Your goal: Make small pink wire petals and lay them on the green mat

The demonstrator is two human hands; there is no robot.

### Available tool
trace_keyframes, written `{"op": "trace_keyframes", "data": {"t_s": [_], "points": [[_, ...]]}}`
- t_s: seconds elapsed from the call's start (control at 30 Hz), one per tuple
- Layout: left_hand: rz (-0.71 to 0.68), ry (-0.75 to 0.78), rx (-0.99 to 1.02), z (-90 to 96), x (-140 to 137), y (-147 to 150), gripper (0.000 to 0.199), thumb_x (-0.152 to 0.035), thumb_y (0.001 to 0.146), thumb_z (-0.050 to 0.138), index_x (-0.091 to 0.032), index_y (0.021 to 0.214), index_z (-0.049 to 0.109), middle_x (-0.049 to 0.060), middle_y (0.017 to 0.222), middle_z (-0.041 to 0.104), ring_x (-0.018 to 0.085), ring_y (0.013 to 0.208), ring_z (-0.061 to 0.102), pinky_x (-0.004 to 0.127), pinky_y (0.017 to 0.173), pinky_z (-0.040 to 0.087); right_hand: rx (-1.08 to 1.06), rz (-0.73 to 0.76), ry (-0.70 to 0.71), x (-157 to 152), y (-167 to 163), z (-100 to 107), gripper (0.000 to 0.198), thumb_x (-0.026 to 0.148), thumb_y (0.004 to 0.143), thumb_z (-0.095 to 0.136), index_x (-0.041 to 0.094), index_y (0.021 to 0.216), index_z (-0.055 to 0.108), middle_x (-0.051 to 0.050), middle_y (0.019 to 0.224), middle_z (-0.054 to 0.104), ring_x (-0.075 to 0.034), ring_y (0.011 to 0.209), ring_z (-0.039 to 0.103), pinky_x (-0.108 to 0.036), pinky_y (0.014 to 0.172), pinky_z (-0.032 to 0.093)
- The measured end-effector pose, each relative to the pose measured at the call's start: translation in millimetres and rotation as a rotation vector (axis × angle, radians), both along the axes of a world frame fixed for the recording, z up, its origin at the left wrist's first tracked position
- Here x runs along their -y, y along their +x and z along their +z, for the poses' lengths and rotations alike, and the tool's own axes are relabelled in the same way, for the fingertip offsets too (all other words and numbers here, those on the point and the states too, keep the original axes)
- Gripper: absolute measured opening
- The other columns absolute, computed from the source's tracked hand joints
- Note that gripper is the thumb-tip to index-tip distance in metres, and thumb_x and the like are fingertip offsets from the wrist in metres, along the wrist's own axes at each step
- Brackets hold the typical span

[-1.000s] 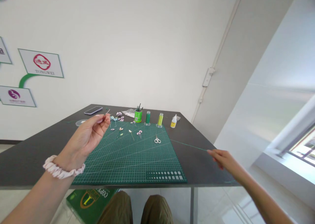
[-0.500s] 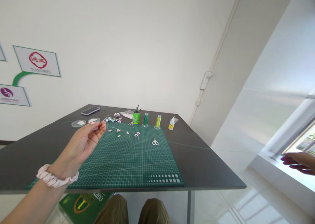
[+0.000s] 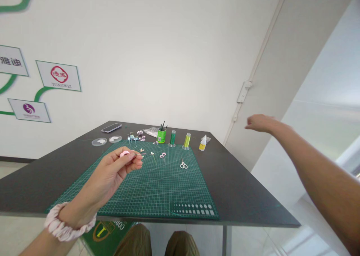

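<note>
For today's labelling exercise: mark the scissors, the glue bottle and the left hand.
scissors [image 3: 183,165], head view, on the handles.
glue bottle [image 3: 203,143], head view, on its body.
left hand [image 3: 114,171], head view, on the palm.

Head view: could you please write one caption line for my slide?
Left hand pinches a small pink piece above the green cutting mat; right hand is raised beside the dark table.

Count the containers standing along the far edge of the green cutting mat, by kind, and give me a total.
Green cup holding tools: 1
Bead tubes, dark green and yellow-green: 2
Glue bottle with yellow label: 1
Total: 4
</note>
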State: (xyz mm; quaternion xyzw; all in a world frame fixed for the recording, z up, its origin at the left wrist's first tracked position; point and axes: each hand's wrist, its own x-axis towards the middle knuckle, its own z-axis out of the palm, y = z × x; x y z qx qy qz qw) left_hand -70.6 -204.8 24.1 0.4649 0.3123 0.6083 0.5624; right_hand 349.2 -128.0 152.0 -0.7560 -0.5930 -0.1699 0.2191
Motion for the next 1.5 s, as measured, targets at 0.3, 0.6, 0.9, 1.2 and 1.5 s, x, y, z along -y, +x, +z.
{"op": "trace_keyframes", "data": {"t_s": [0.3,0.6,0.9,1.2,1.5], "points": [[-0.123,0.007,-0.088,-13.4,2,37,0.027,-0.04,0.069,0.081,-0.015,0.072,0.069,0.001,0.073,0.072,0.009,0.065,0.065,0.015,0.062,0.055,-0.745,0.82,-0.548,66,-174,-95,0.011,0.018,0.084,0.052,0.016,0.092,0.06,0.006,0.052,0.05,-0.01,0.041,0.048,-0.023,0.043,0.042],[-0.017,0.054,-0.173,-19.0,5,50,0.026,-0.039,0.073,0.076,-0.015,0.071,0.066,0.001,0.071,0.068,0.012,0.068,0.064,0.02,0.067,0.053,-1.693,1.187,-0.491,83,-220,-149,0.038,0.014,0.073,0.055,0.02,0.11,0.049,-0.001,0.096,0.06,-0.008,0.05,0.061,-0.026,0.044,0.056],[-0.022,0.045,-0.089,-25.5,1,55,0.026,-0.039,0.072,0.075,-0.015,0.072,0.065,0.0,0.068,0.066,0.011,0.06,0.057,0.025,0.064,0.05,-1.483,1.142,-0.316,82,-226,-159,0.022,0.019,0.076,0.058,0.018,0.097,0.051,0.006,0.068,0.057,-0.008,0.05,0.055,-0.023,0.049,0.049],[-0.047,-0.005,0.042,-27.5,1,60,0.023,-0.036,0.07,0.077,-0.016,0.067,0.065,0.0,0.073,0.066,0.012,0.074,0.057,0.02,0.071,0.046,-1.543,1.01,0.137,85,-252,-180,0.019,0.036,0.083,0.06,0.019,0.087,0.052,0.011,0.051,0.04,-0.006,0.041,0.028,-0.019,0.039,0.022],[-0.009,0.023,-0.03,-25.4,9,60,0.017,-0.033,0.07,0.076,-0.017,0.071,0.069,0.0,0.078,0.063,0.013,0.075,0.053,0.024,0.074,0.042,-1.675,1.039,0.212,82,-244,-173,0.025,0.04,0.077,0.069,0.018,0.074,0.058,0.011,0.045,0.036,-0.004,0.036,0.026,-0.019,0.036,0.021]]}}
